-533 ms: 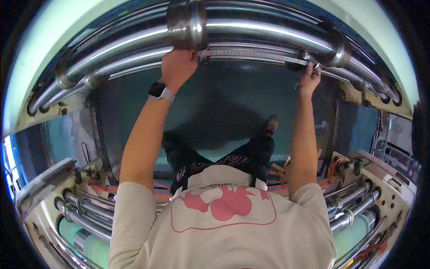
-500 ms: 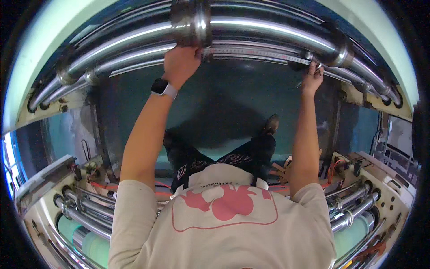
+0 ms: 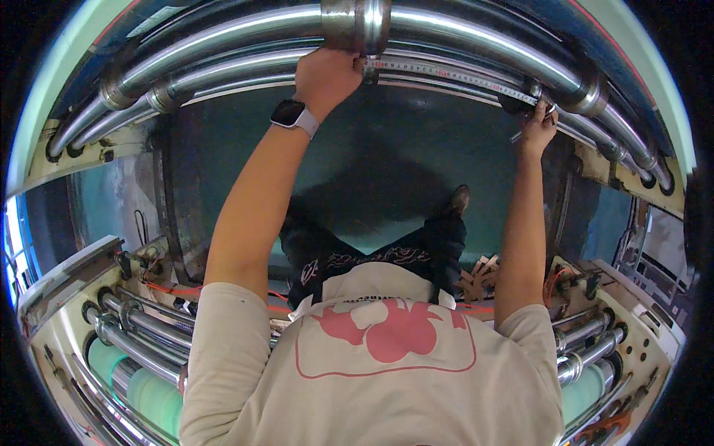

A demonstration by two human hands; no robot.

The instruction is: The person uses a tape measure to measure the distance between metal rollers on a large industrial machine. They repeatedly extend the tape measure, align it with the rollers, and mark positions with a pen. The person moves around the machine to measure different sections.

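A white tape measure blade (image 3: 455,74) runs stretched along the steel shafts, from the wide middle collar (image 3: 355,26) to a ring further right. My left hand (image 3: 327,76) is closed at the blade's left end, just under that collar; its fingertips are partly hidden. At the other end my right hand (image 3: 538,132) grips the tape measure beside the right ring collar (image 3: 592,93). A small shiny metal piece shows at these fingers, and a short thin bar juts out on the hand's left side; I cannot make out their kind.
Polished shafts (image 3: 223,36) arch across the far side between cream machine frames. More rollers (image 3: 149,357) with pale green sleeves lie at the near left and right. Orange hoses (image 3: 167,288) run behind me. Cardboard-coloured strips (image 3: 478,276) lie near my right arm. Dark green floor (image 3: 238,141) stretches below.
The view has shifted, so the middle collar and both hands appear further right and the shafts slightly higher. Both hands keep their places at the two ends of the blade.
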